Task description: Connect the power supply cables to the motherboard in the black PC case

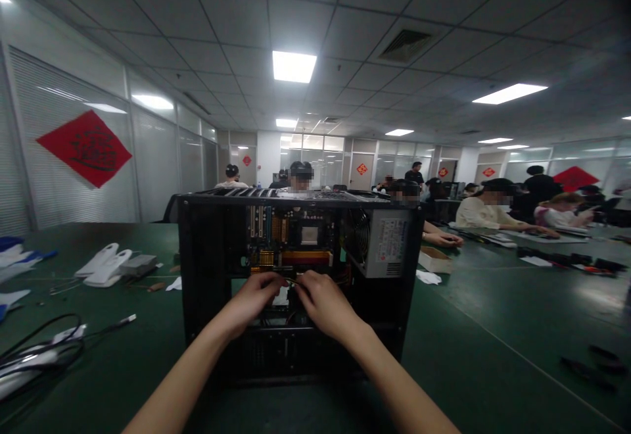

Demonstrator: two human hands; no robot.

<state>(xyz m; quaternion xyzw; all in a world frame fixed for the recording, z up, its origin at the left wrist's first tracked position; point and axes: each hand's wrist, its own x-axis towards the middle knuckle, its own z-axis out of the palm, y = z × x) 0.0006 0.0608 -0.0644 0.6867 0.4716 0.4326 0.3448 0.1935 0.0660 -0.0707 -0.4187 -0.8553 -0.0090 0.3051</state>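
An open black computer case (203,256) stands on the green table, its bare side facing me. Inside it are a motherboard (290,220), a row of memory slots (305,258) and a silver power supply (387,243) at the upper right. Both my hands reach in below the memory slots. My left hand (259,297) pinches one end of a short stretch of thin cable (292,281), and my right hand (323,299) is closed on the other side of it. Shadow hides where the cable leads and much of the lower bay.
On the left lie white plastic pieces (109,266), a grey box-shaped part (138,264) and a tangle of black cables (44,348). A small open carton (434,260) sits to the right, near dark objects (586,371). Several people work at tables beyond.
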